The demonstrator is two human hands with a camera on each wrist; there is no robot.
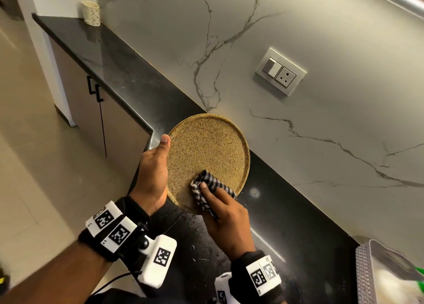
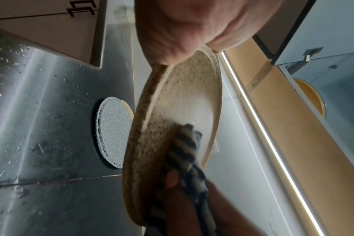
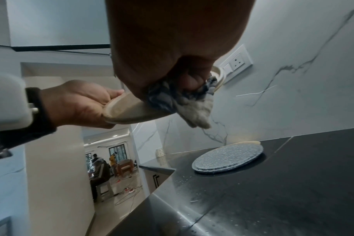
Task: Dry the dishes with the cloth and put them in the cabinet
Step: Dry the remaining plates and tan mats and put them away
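A round speckled tan plate [image 1: 206,147] is held tilted above the black counter [image 1: 286,212]. My left hand [image 1: 153,175] grips its left rim, thumb on the face. My right hand [image 1: 224,214] holds a bunched blue-and-white checked cloth [image 1: 206,184] pressed on the plate's lower face. The left wrist view shows the plate [image 2: 182,99] edge-on with the cloth [image 2: 184,143] on it. The right wrist view has the cloth [image 3: 184,99] bunched under my fingers against the plate [image 3: 127,110]. A grey speckled plate [image 3: 226,158] lies flat on the counter, over another beige one.
Lower cabinet doors with black handles [image 1: 94,90] stand at the left under the counter. A white patterned cup [image 1: 90,12] sits at the counter's far end. A grey basket [image 1: 371,274] is at the bottom right. A wall socket [image 1: 281,71] is on the marble backsplash. Water drops dot the counter.
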